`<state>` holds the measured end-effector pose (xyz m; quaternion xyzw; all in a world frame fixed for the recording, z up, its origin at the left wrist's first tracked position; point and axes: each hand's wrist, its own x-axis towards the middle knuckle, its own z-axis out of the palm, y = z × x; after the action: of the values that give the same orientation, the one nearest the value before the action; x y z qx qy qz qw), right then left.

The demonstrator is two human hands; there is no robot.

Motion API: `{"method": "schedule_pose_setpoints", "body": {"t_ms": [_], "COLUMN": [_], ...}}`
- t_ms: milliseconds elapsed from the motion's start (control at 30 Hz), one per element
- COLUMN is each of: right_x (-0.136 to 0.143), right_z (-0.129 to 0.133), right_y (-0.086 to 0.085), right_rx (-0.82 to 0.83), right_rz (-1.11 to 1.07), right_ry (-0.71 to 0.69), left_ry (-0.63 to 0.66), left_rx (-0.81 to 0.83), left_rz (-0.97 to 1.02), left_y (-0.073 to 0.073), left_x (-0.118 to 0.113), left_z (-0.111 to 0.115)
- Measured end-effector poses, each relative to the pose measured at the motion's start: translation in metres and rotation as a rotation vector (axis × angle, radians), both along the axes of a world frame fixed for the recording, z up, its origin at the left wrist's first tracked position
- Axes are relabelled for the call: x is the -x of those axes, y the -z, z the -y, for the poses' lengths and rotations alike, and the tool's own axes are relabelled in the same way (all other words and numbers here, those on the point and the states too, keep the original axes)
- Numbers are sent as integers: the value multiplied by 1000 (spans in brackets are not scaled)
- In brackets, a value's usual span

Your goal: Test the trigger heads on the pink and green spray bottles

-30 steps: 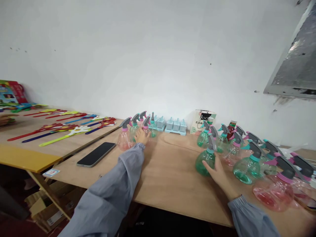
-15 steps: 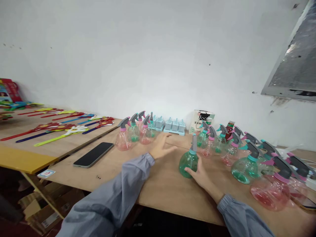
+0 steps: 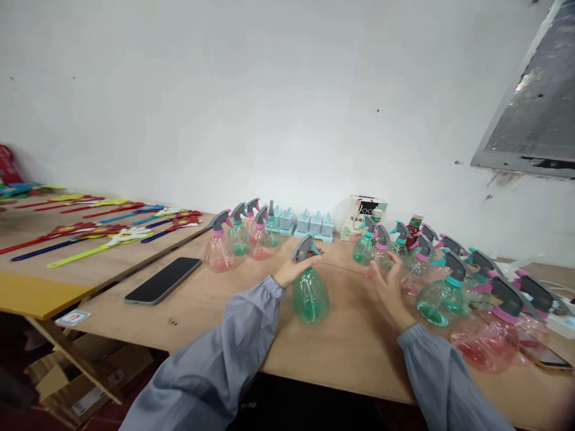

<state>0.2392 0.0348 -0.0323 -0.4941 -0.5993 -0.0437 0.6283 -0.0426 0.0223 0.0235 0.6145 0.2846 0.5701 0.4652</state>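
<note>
While the left hand (image 3: 293, 272) grips a green bottle (image 3: 311, 300), tubing (image 3: 309, 287) shows inside.

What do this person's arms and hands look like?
The left sleeve and right sleeve are plain grey-blue, loose and wrinkled, with gathered cuffs. The left hand and right hand are bare, with no gloves.

Grey-edged black phone (image 3: 162, 280) and pale-blue plastic popsicle moulds (image 3: 314, 225) shared a brown wooden desk (image 3: 345, 359).
A cream printed cardboard box (image 3: 351, 224) stood by the white wall (image 3: 215, 108); on the yellow-edged desk (image 3: 90, 273) alongside lay multicoloured plastic sticks (image 3: 81, 255) with splayed heads.
</note>
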Motion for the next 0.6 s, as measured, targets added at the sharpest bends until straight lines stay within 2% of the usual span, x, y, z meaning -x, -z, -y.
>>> {"method": "schedule_pose_setpoints", "body": {"t_ms": [133, 233, 300, 467, 600], "right_x": [-30, -37, -39, -41, -41], "right_z": [-34, -54, -63, -77, -81], "right_y": [7, 19, 26, 40, 48], "right_rx": [-13, -2, -7, 41, 113], "right_rz": [-48, -38, -18, 1, -10], "right_ry": [177, 222, 236, 223, 181], "left_ry": [-56, 105, 182, 129, 216], "left_rx": [11, -31, -44, -31, -41], "left_rz": [47, 14, 9, 48, 23], "left_y": [-9, -14, -16, -18, -18], "left_x": [9, 14, 15, 12, 8], "left_z": [9, 14, 15, 16, 18]}}
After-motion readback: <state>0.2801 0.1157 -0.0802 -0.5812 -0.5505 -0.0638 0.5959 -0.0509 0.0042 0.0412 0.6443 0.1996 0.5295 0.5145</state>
